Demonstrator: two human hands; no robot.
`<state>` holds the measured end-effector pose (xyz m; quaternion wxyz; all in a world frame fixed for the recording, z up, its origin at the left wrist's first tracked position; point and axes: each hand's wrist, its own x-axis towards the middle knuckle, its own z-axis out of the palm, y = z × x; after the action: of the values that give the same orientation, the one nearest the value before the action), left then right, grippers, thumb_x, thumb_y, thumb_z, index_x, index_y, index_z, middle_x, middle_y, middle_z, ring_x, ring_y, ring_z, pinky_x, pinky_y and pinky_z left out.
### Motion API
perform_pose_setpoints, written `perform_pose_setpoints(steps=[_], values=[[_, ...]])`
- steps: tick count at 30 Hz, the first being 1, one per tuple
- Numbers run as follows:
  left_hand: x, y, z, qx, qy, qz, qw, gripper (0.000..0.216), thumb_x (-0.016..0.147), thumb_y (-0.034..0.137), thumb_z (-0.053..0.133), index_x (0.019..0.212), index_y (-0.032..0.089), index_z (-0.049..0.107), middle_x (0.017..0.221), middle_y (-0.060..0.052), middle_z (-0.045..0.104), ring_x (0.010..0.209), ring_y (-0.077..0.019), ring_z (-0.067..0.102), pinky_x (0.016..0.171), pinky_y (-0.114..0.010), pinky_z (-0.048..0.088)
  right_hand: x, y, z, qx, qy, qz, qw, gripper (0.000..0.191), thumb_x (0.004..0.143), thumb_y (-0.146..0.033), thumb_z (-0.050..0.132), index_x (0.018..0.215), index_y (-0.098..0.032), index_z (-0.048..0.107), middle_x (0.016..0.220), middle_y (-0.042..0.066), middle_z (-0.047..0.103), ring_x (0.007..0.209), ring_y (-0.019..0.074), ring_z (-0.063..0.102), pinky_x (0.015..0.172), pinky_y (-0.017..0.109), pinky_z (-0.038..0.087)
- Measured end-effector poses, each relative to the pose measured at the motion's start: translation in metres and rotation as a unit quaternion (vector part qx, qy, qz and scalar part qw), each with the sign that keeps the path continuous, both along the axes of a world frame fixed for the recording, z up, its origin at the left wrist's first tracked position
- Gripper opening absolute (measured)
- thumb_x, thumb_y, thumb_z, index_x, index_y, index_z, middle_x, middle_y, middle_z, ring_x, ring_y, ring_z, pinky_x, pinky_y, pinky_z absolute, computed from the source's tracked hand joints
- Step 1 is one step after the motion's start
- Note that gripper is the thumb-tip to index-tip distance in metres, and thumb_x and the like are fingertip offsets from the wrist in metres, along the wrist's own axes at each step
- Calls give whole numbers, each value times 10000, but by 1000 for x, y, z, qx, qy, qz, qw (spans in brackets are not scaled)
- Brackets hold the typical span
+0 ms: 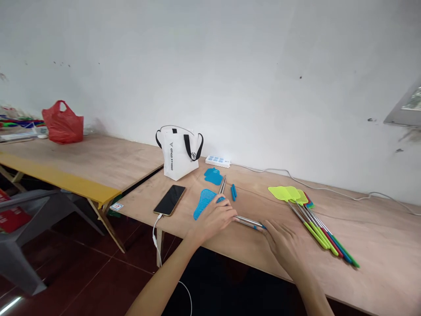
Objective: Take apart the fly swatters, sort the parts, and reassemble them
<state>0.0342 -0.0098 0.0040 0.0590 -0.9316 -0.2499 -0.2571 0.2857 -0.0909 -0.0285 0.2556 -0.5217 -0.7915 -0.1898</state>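
My left hand [215, 216] is closed around the near ends of slim metal rods [246, 220] that run across to the right. At their other end, blue tips [259, 227] meet the fingers of my right hand [283, 240], closed on them and partly hiding them. Beyond my left hand lie more metal rods [223, 184]. A blue fly swatter head [204, 201] rests flat beside that hand, partly covered by its fingers. Farther back are blue swatter heads [213, 176], and two blue handle grips [233, 192] lie to the right.
Assembled fly swatters [314, 224] in several colours lie at the right. On the left are a phone [170, 200] with a white cable and a white bag [180, 153]. A power strip [217, 161] sits against the wall. A red plastic bag [63, 123] stands on the neighbouring table.
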Motion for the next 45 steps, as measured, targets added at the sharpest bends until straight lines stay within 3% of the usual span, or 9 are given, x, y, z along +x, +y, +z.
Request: perform_pose_setpoints(steps=[5,9,15,18,22,28,33,39,45], values=[[9,-6,-4,-33,2,-26,999,222,1042,306,524,921,221,689,820,10,719,910,-177,611,1002,-374,361,-26,3,-6,-17,-14,-21,1000,415,1089,-359,276,1050,-262,677,864,51,727,755,177,666,591,265,364],[1,-5,1,-70,-10,-31,997,250,1051,318,511,906,242,700,844,34,738,908,-153,622,1002,-356,339,-25,5,-2,-31,-9,-9,999,410,1086,-361,315,948,-267,690,815,31,723,763,177,657,583,268,329],[-43,20,12,-100,-33,40,994,315,1063,365,468,921,254,726,959,29,763,942,-164,628,1045,-379,288,58,18,-6,-6,29,-44,999,441,1052,-434,346,940,-288,747,986,63,765,911,236,655,861,369,406],[-61,28,15,-116,-32,66,991,323,1051,391,484,900,252,734,955,31,761,932,-166,628,1065,-391,265,105,23,-20,31,79,-112,990,563,1018,-606,291,933,-286,747,980,70,764,943,268,670,879,413,424],[-62,23,16,-101,-36,59,992,345,1054,406,486,875,236,728,910,24,756,915,-171,614,1043,-398,268,131,23,-33,-25,118,-104,987,629,968,-717,297,929,-279,746,1032,74,765,958,275,694,840,400,476],[-48,10,19,-30,-50,44,997,351,1058,391,491,849,241,730,810,28,740,850,-163,592,1013,-403,273,122,3,-7,-226,188,-55,954,496,920,-694,481,964,-294,771,1051,52,778,933,288,711,789,365,545],[-6,-8,8,66,-32,-26,997,269,1048,309,524,867,219,701,779,30,726,865,-164,586,969,-403,298,59,-10,25,-296,175,22,939,461,990,-599,432,988,-298,780,991,34,787,915,265,720,821,344,553],[11,-10,-5,84,-12,-41,996,282,1040,304,540,815,198,674,720,16,700,840,-168,580,961,-399,318,-3,4,6,-172,114,14,978,528,1036,-541,350,941,-277,797,793,64,782,754,255,732,660,314,523],[-1,-4,2,22,-84,-43,995,259,1048,323,531,895,218,711,803,24,730,835,-143,596,954,-374,314,-15,4,-2,92,76,4,993,305,1039,-350,494,1007,-240,777,828,54,767,685,154,687,656,250,426]])
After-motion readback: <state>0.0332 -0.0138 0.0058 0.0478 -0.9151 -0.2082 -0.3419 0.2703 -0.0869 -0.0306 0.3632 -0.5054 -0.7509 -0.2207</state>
